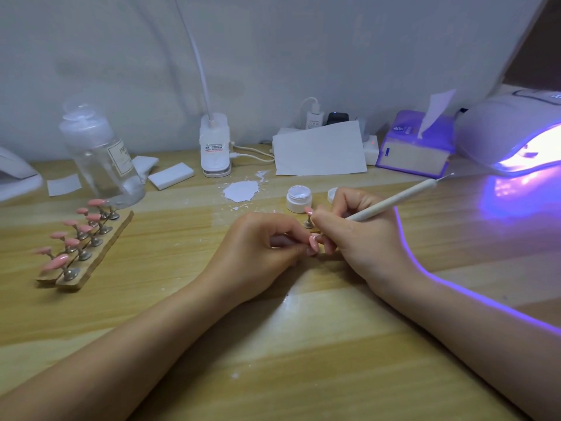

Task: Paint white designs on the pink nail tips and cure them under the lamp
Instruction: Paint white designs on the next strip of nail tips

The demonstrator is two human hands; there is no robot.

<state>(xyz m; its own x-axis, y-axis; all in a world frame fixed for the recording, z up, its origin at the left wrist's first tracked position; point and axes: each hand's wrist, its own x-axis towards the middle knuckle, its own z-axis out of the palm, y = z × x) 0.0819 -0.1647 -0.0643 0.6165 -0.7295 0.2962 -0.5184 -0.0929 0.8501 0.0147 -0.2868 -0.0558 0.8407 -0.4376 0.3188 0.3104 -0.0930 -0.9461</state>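
- Left hand (pixel 267 241), centre of frame: fingers curled, pinching a pink nail tip (pixel 313 242) between fingertips. Whether the tip sits on a stand is hidden by the fingers.
- Right hand (pixel 355 229), just right of it: grips a thin brush (pixel 394 202) like a pen. The two hands touch at the fingertips.
- Brush long axis runs from upper right down to lower left; its working end meets the held tip at the near edge. Bristles too small to resolve.
- Key relation: the tip lies between both hands, nearer the left fingertips; the stroke must come from the right.
- A second pink tip on a metal stand (pixel 309 221) is just behind the hands, beside the open white paint jar (pixel 299 198).
- Rack of pink tips (pixel 82 244), left of frame, well apart from the hands.
- Curing lamp (pixel 513 138), upper right, glowing violet; nearer the right hand.
- Judgement: painting step in progress; curing not yet done for this tip.
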